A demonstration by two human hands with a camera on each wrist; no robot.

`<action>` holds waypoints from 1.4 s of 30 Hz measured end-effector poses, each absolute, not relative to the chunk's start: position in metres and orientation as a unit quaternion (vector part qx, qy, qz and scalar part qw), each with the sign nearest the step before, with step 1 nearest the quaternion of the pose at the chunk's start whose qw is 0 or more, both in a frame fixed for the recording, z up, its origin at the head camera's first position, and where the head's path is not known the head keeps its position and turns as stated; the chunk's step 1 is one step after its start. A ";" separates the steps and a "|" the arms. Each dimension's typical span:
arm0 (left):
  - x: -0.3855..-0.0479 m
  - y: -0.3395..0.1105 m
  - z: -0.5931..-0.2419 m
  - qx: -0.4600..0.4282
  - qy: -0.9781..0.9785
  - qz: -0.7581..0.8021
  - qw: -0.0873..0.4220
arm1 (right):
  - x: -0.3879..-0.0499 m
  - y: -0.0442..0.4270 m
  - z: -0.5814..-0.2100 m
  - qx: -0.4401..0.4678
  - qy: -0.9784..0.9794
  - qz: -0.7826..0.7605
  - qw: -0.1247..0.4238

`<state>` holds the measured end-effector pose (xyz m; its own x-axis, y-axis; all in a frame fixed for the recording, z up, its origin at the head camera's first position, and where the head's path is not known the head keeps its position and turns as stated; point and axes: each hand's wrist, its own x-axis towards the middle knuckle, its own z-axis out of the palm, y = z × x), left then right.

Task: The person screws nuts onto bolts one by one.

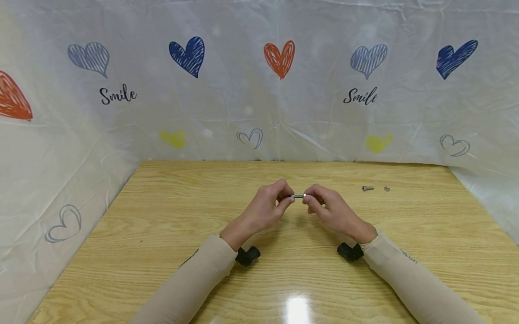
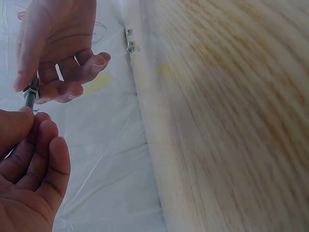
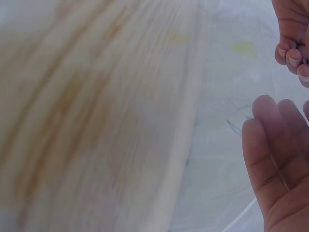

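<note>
Above the middle of the table, my left hand (image 1: 267, 204) pinches a small metal bolt (image 1: 299, 196) between thumb and fingers. The bolt lies level, pointing to the right. My right hand (image 1: 329, 207) pinches a nut (image 2: 31, 92) at the bolt's other end. In the left wrist view the threaded shank (image 2: 29, 101) shows between the two hands, with the nut around it near the right fingertips. The bolt's head is hidden in the left fingers. The right wrist view shows both hands only in part, at its right edge, with the bolt out of sight.
Another bolt (image 1: 367, 188) and another nut (image 1: 387, 188) lie on the wooden table (image 1: 179, 193), at the back right. A white cloth (image 1: 240, 100) printed with hearts hangs behind the table. Black wrist devices (image 1: 248, 256) sit under both cuffs.
</note>
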<state>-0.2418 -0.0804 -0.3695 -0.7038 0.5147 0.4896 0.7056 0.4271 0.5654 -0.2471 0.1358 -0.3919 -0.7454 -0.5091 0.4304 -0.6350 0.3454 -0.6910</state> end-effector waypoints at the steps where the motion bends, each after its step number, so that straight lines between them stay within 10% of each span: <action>1: -0.242 -0.080 -0.369 -0.366 -0.835 -0.392 0.122 | -0.247 0.136 -0.391 0.348 -0.818 0.453 0.068; 42: -0.241 -0.081 -0.368 -0.363 -0.840 -0.388 0.110 | -0.242 0.133 -0.387 0.324 -0.831 0.449 0.055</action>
<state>-0.2411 -0.0808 -0.3682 -0.7115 0.5252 0.4668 0.6959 0.4350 0.5714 -0.2417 0.1333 -0.3870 -0.7840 -0.4887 0.3828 -0.5879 0.3865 -0.7106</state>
